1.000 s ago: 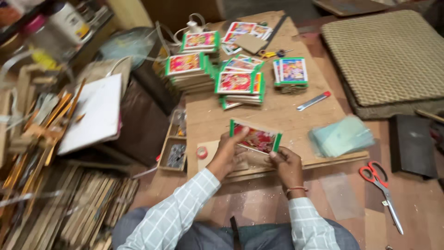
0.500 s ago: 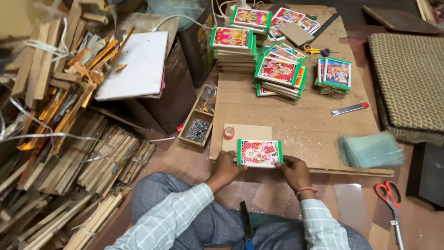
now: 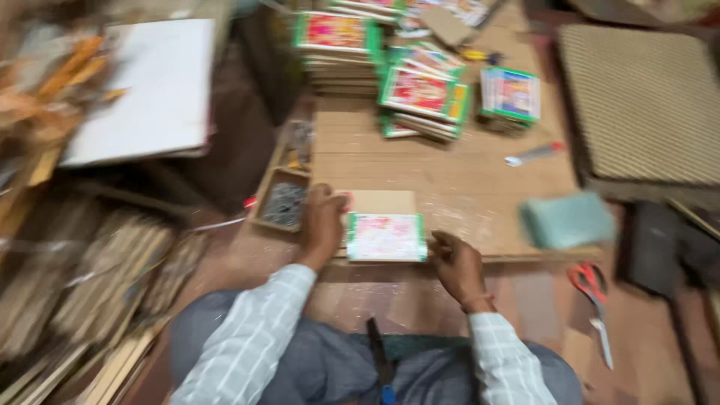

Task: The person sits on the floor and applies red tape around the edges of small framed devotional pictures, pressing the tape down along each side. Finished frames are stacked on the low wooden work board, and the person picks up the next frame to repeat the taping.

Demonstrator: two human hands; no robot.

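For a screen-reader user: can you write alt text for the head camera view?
Two hands, left hand and right hand, grip the ends of a small green-edged picture card over a low brown wooden board. Stacks of similar green-bordered cards sit farther back, red-handled scissors lie on the right.

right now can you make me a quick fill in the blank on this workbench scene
1. Both hands grip a green-edged ____ at the board's near edge.
2. The left hand holds its ____ side; the right hand holds the other.
3. The red-handled ____ lie on the floor, right of the right hand.

Missing words: picture; left; scissors
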